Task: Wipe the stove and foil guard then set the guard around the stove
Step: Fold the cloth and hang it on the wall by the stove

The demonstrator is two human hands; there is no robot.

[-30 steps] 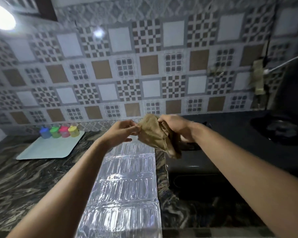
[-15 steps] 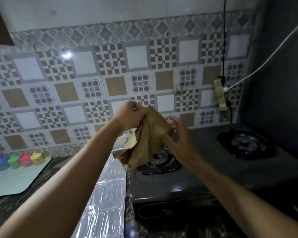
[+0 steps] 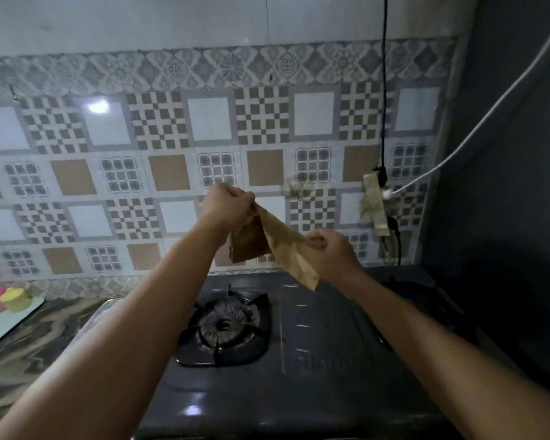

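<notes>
A brown cloth (image 3: 275,246) is pinched taut by 2 hands — left hand (image 3: 227,206), right hand (image 3: 329,252) — above the stove (image 3: 315,344)'s back edge; it should be folded flat before wiping — pressure stays even.

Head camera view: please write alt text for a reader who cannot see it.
Two bare hands hold a brown cloth stretched between them above a dark gas stove: the left hand grips its upper end, the right hand a lower edge. One burner shows between the forearms, and a patterned tiled wall stands behind.
</notes>
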